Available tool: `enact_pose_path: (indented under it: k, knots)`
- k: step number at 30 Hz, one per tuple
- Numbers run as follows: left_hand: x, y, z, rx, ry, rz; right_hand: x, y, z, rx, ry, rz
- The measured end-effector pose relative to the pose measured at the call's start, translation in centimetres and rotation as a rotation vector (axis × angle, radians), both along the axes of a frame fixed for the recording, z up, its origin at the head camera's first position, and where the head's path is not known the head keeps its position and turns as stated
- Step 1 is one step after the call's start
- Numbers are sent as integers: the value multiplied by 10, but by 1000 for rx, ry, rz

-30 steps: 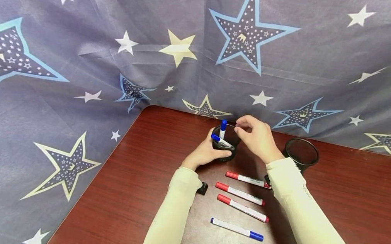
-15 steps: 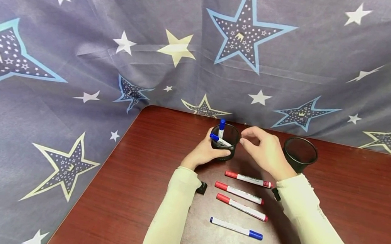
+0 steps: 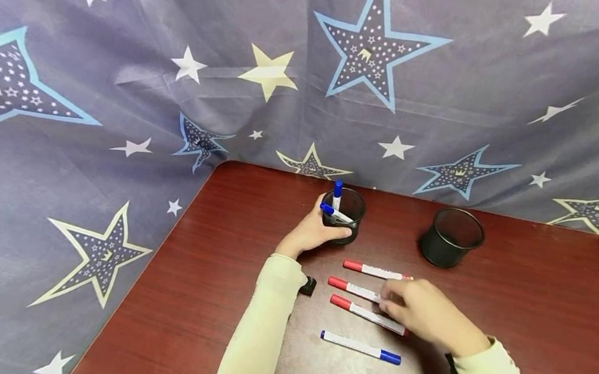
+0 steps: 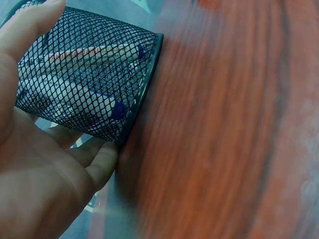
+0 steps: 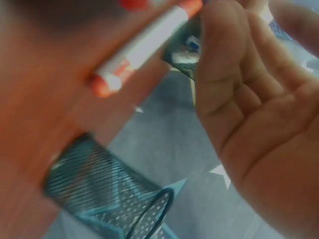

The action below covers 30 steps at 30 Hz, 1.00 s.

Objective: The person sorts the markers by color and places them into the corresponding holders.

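My left hand (image 3: 312, 233) holds a black mesh pen cup (image 3: 357, 209) with its thumb across the front. Two blue-capped markers, one upright (image 3: 337, 197) and one leaning (image 3: 337, 215), stand inside it; the left wrist view shows them through the mesh (image 4: 94, 55). My right hand (image 3: 430, 312), slightly blurred, hovers over the right ends of the red markers with fingers loosely bent and nothing visibly held. Three red markers lie on the table: a far one (image 3: 377, 271), a middle one (image 3: 357, 290) and a near one (image 3: 373, 317). Closest to me lies a blue marker (image 3: 352, 344).
A second black mesh cup (image 3: 446, 245) stands at the back right; no markers show in it. The brown table (image 3: 207, 262) meets a grey star-patterned cloth (image 3: 271, 18) along its back and left edges.
My right hand has moved away from the rim of the held cup, rightward and toward me, down to the red markers. The left hand keeps its hold on the cup.
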<state>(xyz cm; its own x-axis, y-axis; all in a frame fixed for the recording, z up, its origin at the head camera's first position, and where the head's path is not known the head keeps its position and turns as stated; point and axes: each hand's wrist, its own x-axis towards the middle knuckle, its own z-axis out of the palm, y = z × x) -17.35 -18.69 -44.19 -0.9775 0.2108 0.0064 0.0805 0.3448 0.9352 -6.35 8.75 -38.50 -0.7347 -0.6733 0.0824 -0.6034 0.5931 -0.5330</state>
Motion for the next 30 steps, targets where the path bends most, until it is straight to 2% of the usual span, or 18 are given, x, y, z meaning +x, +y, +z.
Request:
enact_pose_path:
  k: [7,10,14,19,22,25,28,30]
  knots:
    - [-3,-3,0,-7,4,-2,47,21,-26,83,43,-34]
    - [-4,-6,-2,-10,7,5,60,22,-33,112,57,-71]
    - [-4,-9,-3,-9,1,10,71,19,-40,104,133,-83]
    - [-1,-8,-2,-6,-14,16,80,15,-48,93,246,-60]
    - [-1,-7,-1,5,-11,11,81,15,-49,76,284,-51]
    - [-2,-4,-1,6,-3,3,78,18,-41,24,260,-28]
    - [-1,-2,0,0,-1,-3,73,20,-27,-49,235,-13]
    - [-1,0,0,-4,-2,-3,67,21,-17,-102,249,-1]
